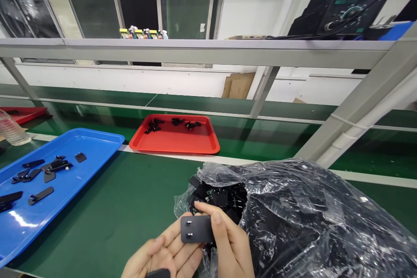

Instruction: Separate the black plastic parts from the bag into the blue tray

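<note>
A green worktop (130,208) runs under a grey shelf rail, and at its near right edge lies a big clear plastic bag (309,217) stuffed with black parts, its open mouth turned toward the hands. A blue tray (94,143) with scattered black pieces sits at the left edge, and a red tray (176,141) with a few more lies further back toward the middle. At the near edge the right hand (231,247) pinches a small black plate (197,229) between thumb and fingers, while the left hand (163,256) lies open, palm up, beneath it, with another dark piece at the frame's bottom. A light grip by the edges probably suits it best. The plate is flat, matt, round-cornered, with two small holes.
</note>
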`<state>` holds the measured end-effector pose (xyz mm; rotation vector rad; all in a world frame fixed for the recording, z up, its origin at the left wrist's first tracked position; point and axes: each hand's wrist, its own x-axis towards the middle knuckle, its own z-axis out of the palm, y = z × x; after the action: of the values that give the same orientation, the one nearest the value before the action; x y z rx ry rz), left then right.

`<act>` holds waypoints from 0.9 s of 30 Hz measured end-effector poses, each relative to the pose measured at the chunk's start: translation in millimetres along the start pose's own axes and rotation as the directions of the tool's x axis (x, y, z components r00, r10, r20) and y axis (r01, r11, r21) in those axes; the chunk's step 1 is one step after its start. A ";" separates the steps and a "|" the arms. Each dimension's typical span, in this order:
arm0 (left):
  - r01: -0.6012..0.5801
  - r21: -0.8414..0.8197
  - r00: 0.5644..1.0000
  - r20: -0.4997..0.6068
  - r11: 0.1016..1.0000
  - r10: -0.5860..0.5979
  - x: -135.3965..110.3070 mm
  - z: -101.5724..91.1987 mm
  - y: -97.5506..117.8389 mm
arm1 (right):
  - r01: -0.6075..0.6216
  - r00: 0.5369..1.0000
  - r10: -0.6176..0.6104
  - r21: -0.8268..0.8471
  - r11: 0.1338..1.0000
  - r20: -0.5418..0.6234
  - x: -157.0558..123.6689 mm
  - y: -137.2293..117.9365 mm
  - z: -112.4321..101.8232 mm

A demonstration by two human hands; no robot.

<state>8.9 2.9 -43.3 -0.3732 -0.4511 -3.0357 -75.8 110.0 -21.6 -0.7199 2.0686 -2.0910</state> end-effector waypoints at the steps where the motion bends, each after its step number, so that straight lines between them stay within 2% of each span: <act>1: 0.004 0.004 1.000 0.010 1.000 -0.004 0.0 1.9 1.7 | -0.032 0.999 0.031 0.047 0.998 0.007 -0.1 0.8 -1.5; 5: -0.008 0.005 0.999 0.033 1.000 0.007 -1.0 4.7 7.8 | -0.069 0.996 0.058 0.187 0.980 0.061 0.0 3.4 -6.4; 11: 0.029 -0.011 0.995 0.098 1.000 -0.028 -1.6 1.0 11.5 | -0.069 0.998 0.062 0.262 0.963 0.034 -3.7 0.5 -5.2; 13: 0.009 0.000 0.998 0.056 1.000 -0.009 -2.3 2.4 10.4 | -0.059 0.998 0.051 0.220 0.974 0.040 -3.9 0.5 -4.5; 16: -0.035 0.028 0.999 -0.021 0.999 0.035 -2.7 3.4 7.0 | 0.035 0.999 -0.037 0.052 0.998 0.034 -2.4 1.1 -3.8; 20: -0.012 0.085 0.999 -0.043 0.996 0.016 -0.1 -2.4 3.5 | 0.134 0.991 -0.126 -0.177 0.975 0.053 0.1 0.0 -2.1; 23: -0.019 0.149 0.998 -0.049 0.989 0.027 1.8 -5.5 2.2 | 0.147 0.989 -0.136 -0.241 0.959 0.062 0.6 -0.3 -1.2; 27: -0.009 0.161 0.995 -0.095 0.987 0.025 1.3 -4.0 1.8 | 0.142 0.990 -0.132 -0.240 0.961 0.055 0.2 0.5 -0.8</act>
<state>6.9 0.1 -46.3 -0.2195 -0.6765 -2.9573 -76.5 110.6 -22.0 -0.9546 2.3419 -1.8885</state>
